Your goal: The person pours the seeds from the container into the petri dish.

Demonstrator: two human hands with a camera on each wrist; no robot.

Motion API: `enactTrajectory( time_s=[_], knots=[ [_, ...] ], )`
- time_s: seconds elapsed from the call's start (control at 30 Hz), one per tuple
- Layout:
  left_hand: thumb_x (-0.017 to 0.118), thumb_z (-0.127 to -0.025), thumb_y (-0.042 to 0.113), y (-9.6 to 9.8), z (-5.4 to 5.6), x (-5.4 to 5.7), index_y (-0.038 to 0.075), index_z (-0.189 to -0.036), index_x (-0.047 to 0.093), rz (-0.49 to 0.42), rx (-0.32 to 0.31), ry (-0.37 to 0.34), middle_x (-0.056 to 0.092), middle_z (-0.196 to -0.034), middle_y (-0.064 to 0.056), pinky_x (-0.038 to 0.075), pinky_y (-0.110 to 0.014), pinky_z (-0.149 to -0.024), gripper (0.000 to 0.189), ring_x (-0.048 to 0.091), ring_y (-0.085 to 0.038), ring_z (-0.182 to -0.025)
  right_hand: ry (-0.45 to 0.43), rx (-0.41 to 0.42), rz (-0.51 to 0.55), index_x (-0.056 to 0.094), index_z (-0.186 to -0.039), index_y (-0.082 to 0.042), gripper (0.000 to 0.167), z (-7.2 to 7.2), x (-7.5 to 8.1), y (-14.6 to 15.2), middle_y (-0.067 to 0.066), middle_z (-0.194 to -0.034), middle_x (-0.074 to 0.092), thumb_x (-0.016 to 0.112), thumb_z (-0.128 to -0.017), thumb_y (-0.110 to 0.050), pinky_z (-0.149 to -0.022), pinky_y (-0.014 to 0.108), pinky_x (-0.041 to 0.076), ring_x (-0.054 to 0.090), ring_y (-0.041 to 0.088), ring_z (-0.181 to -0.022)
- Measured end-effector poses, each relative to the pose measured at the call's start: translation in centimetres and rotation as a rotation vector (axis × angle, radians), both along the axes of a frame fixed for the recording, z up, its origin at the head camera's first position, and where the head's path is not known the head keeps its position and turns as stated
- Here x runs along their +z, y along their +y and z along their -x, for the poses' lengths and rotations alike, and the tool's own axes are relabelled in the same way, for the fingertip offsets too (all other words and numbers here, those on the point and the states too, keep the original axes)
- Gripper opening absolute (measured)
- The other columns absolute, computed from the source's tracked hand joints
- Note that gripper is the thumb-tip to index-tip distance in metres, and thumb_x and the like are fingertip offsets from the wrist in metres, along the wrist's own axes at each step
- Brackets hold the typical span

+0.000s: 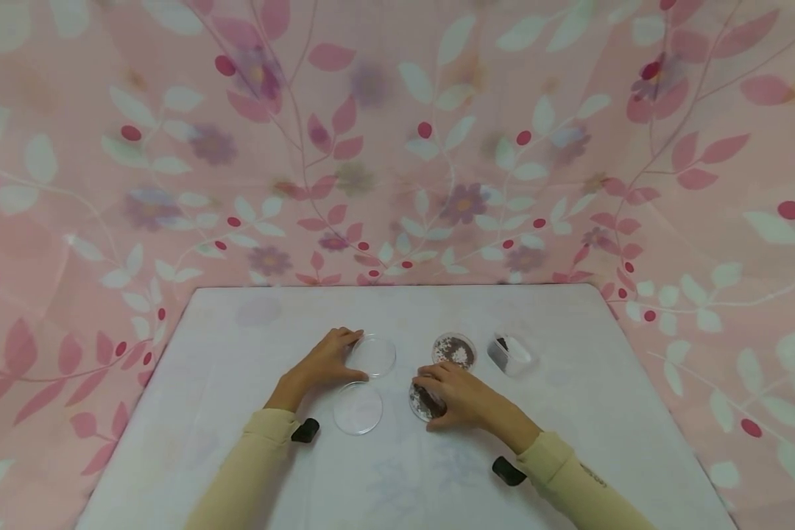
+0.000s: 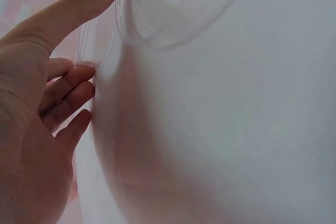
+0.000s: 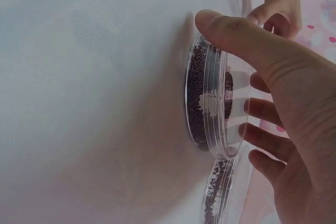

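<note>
My left hand (image 1: 327, 361) reaches round a clear round petri dish (image 1: 375, 355), thumb at its near edge and fingers at its far side. In front of it a second clear dish (image 1: 358, 408) lies flat on the table, close below the thumb. My right hand (image 1: 462, 397) grips a petri dish of dark and white granules (image 3: 198, 93) between thumb and fingers, partly covering it in the head view. Behind that hand lies another granule-filled petri dish (image 1: 454, 350).
A clear plastic box (image 1: 511, 353) with something dark inside stands at the right, tilted. White cloth covers the table (image 1: 238, 412), and a pink floral curtain (image 1: 397, 147) hangs behind its far edge.
</note>
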State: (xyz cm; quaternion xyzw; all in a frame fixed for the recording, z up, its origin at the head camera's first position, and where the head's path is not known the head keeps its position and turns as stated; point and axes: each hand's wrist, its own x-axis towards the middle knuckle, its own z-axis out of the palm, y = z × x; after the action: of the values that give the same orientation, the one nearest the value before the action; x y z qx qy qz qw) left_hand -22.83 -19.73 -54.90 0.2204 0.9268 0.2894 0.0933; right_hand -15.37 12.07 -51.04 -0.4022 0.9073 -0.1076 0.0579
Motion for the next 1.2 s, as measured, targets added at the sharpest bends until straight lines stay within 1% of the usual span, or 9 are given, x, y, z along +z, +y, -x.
enactTrajectory(
  time_s=[0.2, 0.33, 0.53, 0.63, 0.77, 0.87, 1.0, 1.1, 1.2],
  knots=[
    [0.087, -0.066, 0.051, 1.3, -0.2, -0.2, 0.011, -0.146, 0.047, 0.023, -0.010, 0.025, 0.055, -0.134, -0.006, 0.042, -0.044, -0.111, 0.098, 0.048, -0.023, -0.127, 0.016, 0.009, -0.009, 0.051, -0.142, -0.015, 0.082, -0.1, -0.3, 0.1, 0.008, -0.143, 0.051, 0.079, -0.076, -0.054, -0.110, 0.045, 0.042, 0.049, 0.026, -0.131],
    [0.087, -0.065, 0.052, 2.2, -0.2, -0.2, 0.012, -0.142, 0.052, 0.007, -0.011, 0.031, 0.056, -0.134, -0.006, 0.045, -0.044, -0.109, 0.094, 0.050, -0.022, -0.125, 0.022, 0.008, -0.005, 0.051, -0.142, -0.015, 0.082, -0.1, -0.5, 0.2, 0.008, -0.144, 0.051, 0.078, -0.076, -0.055, -0.110, 0.045, 0.043, 0.049, 0.025, -0.131],
    [0.088, -0.063, 0.052, 3.3, -0.4, -0.2, 0.010, -0.139, 0.054, -0.002, 0.016, 0.047, 0.057, -0.132, -0.006, 0.046, -0.042, -0.107, 0.093, 0.051, -0.023, -0.123, 0.029, -0.002, 0.002, 0.051, -0.142, -0.017, 0.081, -0.2, -0.6, 0.1, 0.006, -0.144, 0.051, 0.078, -0.076, -0.055, -0.110, 0.042, 0.044, 0.049, 0.023, -0.131],
    [0.088, -0.063, 0.053, 3.5, -0.5, -0.3, 0.010, -0.139, 0.054, 0.005, 0.030, 0.045, 0.057, -0.133, -0.007, 0.045, -0.042, -0.108, 0.094, 0.051, -0.023, -0.124, 0.014, -0.010, 0.007, 0.051, -0.142, -0.017, 0.081, -0.2, -0.4, 0.2, 0.007, -0.145, 0.050, 0.078, -0.076, -0.055, -0.109, 0.044, 0.044, 0.048, 0.025, -0.132],
    [0.088, -0.063, 0.054, 3.6, -0.5, -0.4, 0.010, -0.140, 0.053, 0.014, 0.030, 0.049, 0.056, -0.133, -0.006, 0.044, -0.042, -0.110, 0.094, 0.050, -0.023, -0.125, 0.010, -0.037, 0.068, 0.051, -0.142, -0.016, 0.080, 0.1, -0.1, 0.8, 0.008, -0.148, 0.048, 0.077, -0.077, -0.055, -0.109, 0.049, 0.043, 0.047, 0.028, -0.135],
    [0.087, -0.063, 0.054, 3.7, -0.5, -0.3, 0.010, -0.140, 0.053, 0.016, 0.022, 0.056, 0.056, -0.133, -0.007, 0.044, -0.042, -0.110, 0.095, 0.050, -0.023, -0.125, 0.079, -0.087, 0.169, 0.052, -0.141, -0.014, 0.079, 0.9, 0.5, 1.9, 0.011, -0.148, 0.047, 0.081, -0.076, -0.049, -0.108, 0.052, 0.044, 0.046, 0.031, -0.136],
    [0.087, -0.063, 0.056, 3.7, -0.6, -0.3, 0.010, -0.141, 0.052, 0.007, 0.015, 0.052, 0.056, -0.134, -0.007, 0.043, -0.043, -0.110, 0.097, 0.050, -0.023, -0.126, 0.266, -0.183, 0.317, 0.054, -0.138, -0.006, 0.083, 2.5, 1.4, 4.6, 0.019, -0.145, 0.048, 0.088, -0.069, -0.039, -0.105, 0.056, 0.044, 0.045, 0.037, -0.134],
    [0.086, -0.063, 0.057, 3.6, -0.6, -0.3, 0.011, -0.143, 0.050, 0.016, 0.011, 0.040, 0.055, -0.136, -0.008, 0.042, -0.044, -0.111, 0.099, 0.049, -0.024, -0.128, 0.372, -0.291, 0.409, 0.052, -0.138, -0.001, 0.091, 3.5, 1.6, 7.1, 0.024, -0.144, 0.047, 0.091, -0.064, -0.035, -0.104, 0.061, 0.041, 0.045, 0.043, -0.132],
    [0.086, -0.063, 0.057, 3.4, -0.5, -0.3, 0.012, -0.145, 0.048, 0.024, 0.005, 0.038, 0.054, -0.137, -0.007, 0.042, -0.044, -0.112, 0.101, 0.048, -0.024, -0.129, 0.372, -0.433, 0.505, 0.047, -0.141, 0.002, 0.100, 4.0, 1.4, 9.4, 0.028, -0.144, 0.044, 0.094, -0.059, -0.030, -0.103, 0.065, 0.039, 0.042, 0.047, -0.132]
  ],
)
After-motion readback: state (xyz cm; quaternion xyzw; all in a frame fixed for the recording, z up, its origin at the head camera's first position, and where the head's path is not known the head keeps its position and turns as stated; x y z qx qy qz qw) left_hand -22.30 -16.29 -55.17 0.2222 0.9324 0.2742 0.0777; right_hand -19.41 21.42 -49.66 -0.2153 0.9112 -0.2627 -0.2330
